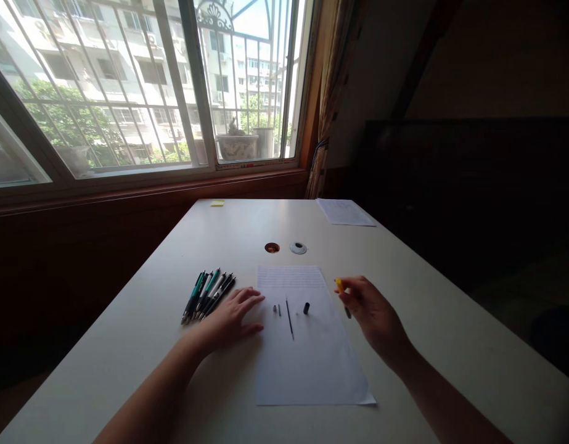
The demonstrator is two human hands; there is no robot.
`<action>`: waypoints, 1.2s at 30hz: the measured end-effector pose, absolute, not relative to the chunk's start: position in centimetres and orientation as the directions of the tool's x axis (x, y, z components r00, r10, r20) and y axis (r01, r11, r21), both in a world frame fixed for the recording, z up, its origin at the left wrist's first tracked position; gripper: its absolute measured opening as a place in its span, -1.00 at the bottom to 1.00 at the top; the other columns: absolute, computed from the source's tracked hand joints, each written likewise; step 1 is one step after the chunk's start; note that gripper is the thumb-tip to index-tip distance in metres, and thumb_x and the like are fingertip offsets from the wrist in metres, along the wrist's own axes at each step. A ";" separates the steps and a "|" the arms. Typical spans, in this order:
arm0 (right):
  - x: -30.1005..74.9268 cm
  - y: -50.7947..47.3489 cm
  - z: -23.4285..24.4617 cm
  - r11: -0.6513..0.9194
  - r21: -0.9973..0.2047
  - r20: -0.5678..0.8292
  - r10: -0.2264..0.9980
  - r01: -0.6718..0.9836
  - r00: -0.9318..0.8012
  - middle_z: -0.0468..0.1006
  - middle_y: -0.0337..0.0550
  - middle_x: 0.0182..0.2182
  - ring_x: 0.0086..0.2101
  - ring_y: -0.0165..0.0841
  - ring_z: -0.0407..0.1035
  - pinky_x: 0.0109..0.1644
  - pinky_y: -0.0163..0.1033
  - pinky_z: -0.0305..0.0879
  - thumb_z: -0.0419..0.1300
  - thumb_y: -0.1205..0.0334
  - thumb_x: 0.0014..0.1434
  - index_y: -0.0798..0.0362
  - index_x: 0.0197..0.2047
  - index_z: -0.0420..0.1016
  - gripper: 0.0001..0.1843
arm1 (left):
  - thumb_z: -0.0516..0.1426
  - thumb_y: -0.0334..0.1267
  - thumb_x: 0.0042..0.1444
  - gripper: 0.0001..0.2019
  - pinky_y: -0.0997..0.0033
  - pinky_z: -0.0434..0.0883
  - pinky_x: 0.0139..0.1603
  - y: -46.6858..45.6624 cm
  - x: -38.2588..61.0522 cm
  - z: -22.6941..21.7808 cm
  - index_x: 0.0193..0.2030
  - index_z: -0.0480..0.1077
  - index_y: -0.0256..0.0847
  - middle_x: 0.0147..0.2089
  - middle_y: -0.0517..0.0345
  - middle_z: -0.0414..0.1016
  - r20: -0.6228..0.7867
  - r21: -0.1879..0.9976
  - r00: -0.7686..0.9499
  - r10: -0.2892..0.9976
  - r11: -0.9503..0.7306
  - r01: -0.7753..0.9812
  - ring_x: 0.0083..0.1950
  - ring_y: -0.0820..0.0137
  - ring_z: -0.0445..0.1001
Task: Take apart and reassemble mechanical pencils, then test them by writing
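Note:
My left hand lies spread on the table, its fingertips at the left edge of a sheet of paper. To the right of the sheet, my right hand is closed around a slim, pen-like thing with a yellow end; most of its length is hidden by the fingers. On the paper lie a pen refill, a short black tube, a small dark cone-shaped piece and a tiny spring-like piece. Several pens are heaped beside my left hand.
The white table has two round holes, one uncovered and one with a white grommet. More papers lie at the far right edge, a yellow sticky note at the far left. A barred window stands beyond.

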State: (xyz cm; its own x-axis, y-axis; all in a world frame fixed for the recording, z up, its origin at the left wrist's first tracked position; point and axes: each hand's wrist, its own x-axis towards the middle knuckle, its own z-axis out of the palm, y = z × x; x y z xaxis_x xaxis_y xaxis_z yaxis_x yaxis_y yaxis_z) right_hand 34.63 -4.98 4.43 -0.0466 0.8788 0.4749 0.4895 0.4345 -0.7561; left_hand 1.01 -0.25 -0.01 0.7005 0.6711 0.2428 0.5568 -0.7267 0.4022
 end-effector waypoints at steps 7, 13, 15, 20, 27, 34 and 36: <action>30.8 -2.6 5.5 0.380 -0.920 0.383 0.923 0.092 0.015 0.54 -0.08 -0.14 -0.20 -0.26 0.44 -0.13 -0.11 0.44 0.23 0.07 0.25 -0.03 -0.07 0.42 -0.76 | 0.17 -0.15 0.25 -0.52 -0.10 0.35 0.24 -0.7 2.0 0.6 0.29 0.23 -0.03 0.24 -0.04 0.30 0.345 0.394 0.665 0.662 -0.745 0.538 0.30 0.09 0.22; 28.9 -2.4 4.5 0.332 -0.943 0.331 0.939 -0.004 -0.089 0.56 -0.08 -0.14 -0.20 -0.27 0.46 -0.03 -0.07 0.44 0.24 0.06 0.24 0.00 -0.13 0.44 -0.78 | 0.15 -0.13 0.27 -0.63 0.01 0.45 0.10 -0.8 2.9 0.6 0.19 0.34 -0.08 0.08 -0.04 0.45 0.446 0.408 0.631 0.635 -0.772 0.488 0.14 0.16 0.37; 28.8 -2.6 4.1 0.292 -0.956 0.292 0.948 -0.017 -0.126 0.56 -0.10 -0.13 -0.17 -0.27 0.47 -0.01 -0.07 0.44 0.24 0.06 0.25 0.00 -0.13 0.45 -0.79 | 0.14 -0.14 0.28 -0.68 0.07 0.47 0.06 -0.8 3.1 0.5 0.14 0.38 -0.10 0.03 -0.04 0.49 0.464 0.417 0.624 0.628 -0.777 0.471 0.09 0.18 0.40; 28.9 -2.7 3.2 0.247 -0.968 0.249 0.953 -0.035 -0.172 0.57 -0.10 -0.15 -0.12 -0.23 0.47 0.01 -0.06 0.44 0.26 0.06 0.23 0.01 -0.15 0.47 -0.78 | 0.11 -0.20 0.30 -0.81 0.17 0.49 -0.04 -0.6 3.4 0.1 -0.02 0.46 -0.15 -0.10 -0.01 0.54 0.493 0.427 0.607 0.624 -0.781 0.456 -0.04 0.24 0.44; 29.3 -2.4 2.4 0.225 -0.974 0.227 0.960 -0.028 -0.167 0.57 -0.12 -0.16 -0.14 -0.24 0.48 0.01 -0.07 0.44 0.28 0.04 0.21 0.00 -0.15 0.49 -0.77 | 0.07 -0.21 0.33 -0.81 0.23 0.50 -0.14 -0.3 3.1 -0.5 -0.11 0.50 -0.17 -0.20 -0.01 0.56 0.508 0.446 0.553 0.660 -0.751 0.487 -0.15 0.28 0.46; 30.8 -1.4 2.1 0.293 -0.926 0.258 0.951 0.237 -0.171 0.54 -0.10 -0.10 -0.15 -0.24 0.45 -0.06 -0.08 0.45 0.25 0.06 0.22 -0.05 -0.03 0.49 -0.73 | 0.10 -0.27 0.31 -0.87 0.30 0.45 -0.23 0.3 2.6 -0.5 -0.17 0.48 -0.19 -0.26 0.05 0.56 0.546 0.462 0.457 0.702 -0.708 0.534 -0.22 0.30 0.45; 31.3 -1.0 2.1 0.349 -0.861 0.284 0.933 0.370 -0.219 0.51 -0.11 -0.07 -0.16 -0.25 0.43 -0.10 -0.09 0.45 0.24 0.13 0.23 -0.06 -0.02 0.47 -0.74 | 0.09 -0.28 0.31 -0.86 0.31 0.43 -0.24 0.4 2.4 -0.5 -0.20 0.47 -0.19 -0.28 0.06 0.55 0.546 0.463 0.433 0.717 -0.689 0.558 -0.24 0.31 0.45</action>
